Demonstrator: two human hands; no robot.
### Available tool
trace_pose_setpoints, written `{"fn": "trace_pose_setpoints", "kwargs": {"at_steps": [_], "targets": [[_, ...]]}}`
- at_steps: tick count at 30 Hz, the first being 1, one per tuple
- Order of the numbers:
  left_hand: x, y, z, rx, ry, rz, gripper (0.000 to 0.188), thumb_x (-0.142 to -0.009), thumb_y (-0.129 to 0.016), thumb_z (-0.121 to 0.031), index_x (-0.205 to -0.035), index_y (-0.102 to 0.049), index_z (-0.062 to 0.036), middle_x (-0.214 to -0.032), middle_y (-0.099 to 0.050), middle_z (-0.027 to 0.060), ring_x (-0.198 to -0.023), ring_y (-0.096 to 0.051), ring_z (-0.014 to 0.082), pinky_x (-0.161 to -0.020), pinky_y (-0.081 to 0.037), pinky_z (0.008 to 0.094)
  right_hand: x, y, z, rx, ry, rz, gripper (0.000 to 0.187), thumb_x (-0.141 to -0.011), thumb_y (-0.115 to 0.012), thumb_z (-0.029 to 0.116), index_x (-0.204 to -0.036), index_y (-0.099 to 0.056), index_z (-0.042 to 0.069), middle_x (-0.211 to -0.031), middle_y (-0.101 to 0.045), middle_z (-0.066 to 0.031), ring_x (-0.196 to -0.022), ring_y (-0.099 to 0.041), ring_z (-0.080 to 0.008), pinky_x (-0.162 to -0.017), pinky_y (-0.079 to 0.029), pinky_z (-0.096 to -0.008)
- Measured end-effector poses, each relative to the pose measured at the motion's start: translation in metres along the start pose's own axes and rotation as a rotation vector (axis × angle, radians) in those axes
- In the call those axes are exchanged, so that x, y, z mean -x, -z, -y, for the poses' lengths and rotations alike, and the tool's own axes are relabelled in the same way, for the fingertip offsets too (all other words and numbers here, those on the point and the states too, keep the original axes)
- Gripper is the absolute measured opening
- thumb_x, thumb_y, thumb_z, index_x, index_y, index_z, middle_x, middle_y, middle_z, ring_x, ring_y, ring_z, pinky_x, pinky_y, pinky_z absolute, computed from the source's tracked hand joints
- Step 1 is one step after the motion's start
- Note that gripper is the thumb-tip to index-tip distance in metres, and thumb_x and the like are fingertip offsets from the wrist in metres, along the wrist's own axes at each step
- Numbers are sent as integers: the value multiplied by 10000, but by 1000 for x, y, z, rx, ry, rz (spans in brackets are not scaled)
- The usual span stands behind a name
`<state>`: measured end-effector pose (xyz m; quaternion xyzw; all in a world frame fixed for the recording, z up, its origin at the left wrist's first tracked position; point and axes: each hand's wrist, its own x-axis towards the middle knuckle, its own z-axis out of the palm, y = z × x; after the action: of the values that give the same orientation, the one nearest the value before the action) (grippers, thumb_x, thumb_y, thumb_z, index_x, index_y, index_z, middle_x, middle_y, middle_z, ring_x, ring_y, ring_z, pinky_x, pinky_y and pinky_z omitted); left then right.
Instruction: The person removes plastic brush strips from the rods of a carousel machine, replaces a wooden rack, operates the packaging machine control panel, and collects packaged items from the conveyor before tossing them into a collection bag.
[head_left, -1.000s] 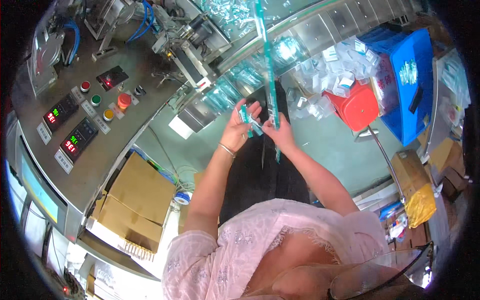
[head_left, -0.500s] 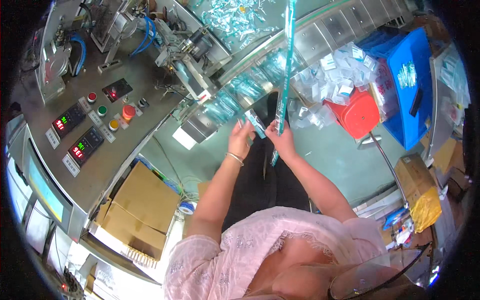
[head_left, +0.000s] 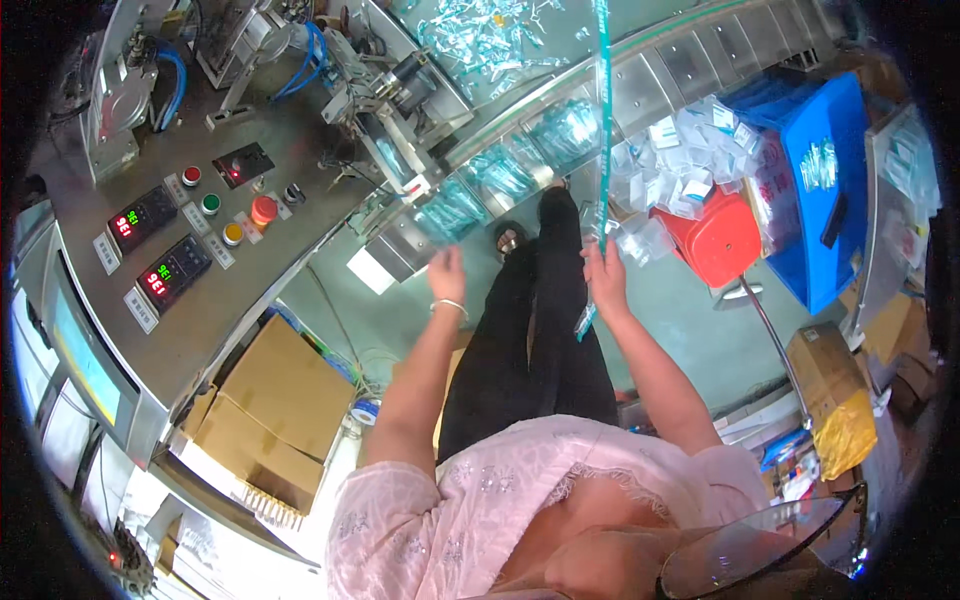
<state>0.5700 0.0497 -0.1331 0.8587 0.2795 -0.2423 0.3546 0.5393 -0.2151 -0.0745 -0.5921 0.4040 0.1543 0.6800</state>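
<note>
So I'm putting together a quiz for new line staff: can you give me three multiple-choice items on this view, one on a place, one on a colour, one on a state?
1. Where is the red bin?
A. Beside the blue crate
B. On the cardboard boxes
C. On the control panel

2. What colour is the topmost round button on the control panel?
A. Blue
B. Red
C. White

3. What is the right hand doing?
A. Resting flat on the lap
B. Pressing a button
C. Holding a long strip of clear packets

Answers:
1 A, the bin sits just left of the crate in the picture.
2 B, the button above the green one is red.
3 C, the strip runs up from the fingers and hangs a little below the hand, while the left hand reaches toward the conveyor trays.
</note>
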Motion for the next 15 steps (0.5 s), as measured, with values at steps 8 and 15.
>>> {"fn": "trace_pose_setpoints", "kwargs": {"at_steps": [8, 15], "targets": [[88, 8, -202, -604, -1186, 319, 379, -660, -491, 18, -1003, -559, -129, -1229, -417, 77, -1179, -335, 282, -862, -235, 628, 64, 34, 31, 494, 491, 284, 164, -780, -522, 135, -888, -539, 14, -789, -537, -132, -751, -530, -306, -682, -425, -339], [142, -16, -206, 442, -716, 718, 467, -816, -473, -127, -1228, -309, 20, -1199, -398, 136, -1114, -372, 205, -949, -262, 288, 99, -5, 102, 23, 655, -170, 246, -797, -467, 56, -1026, -460, -33, -1005, -442, -135, -983, -431, -262, -872, -323, -297]]}}
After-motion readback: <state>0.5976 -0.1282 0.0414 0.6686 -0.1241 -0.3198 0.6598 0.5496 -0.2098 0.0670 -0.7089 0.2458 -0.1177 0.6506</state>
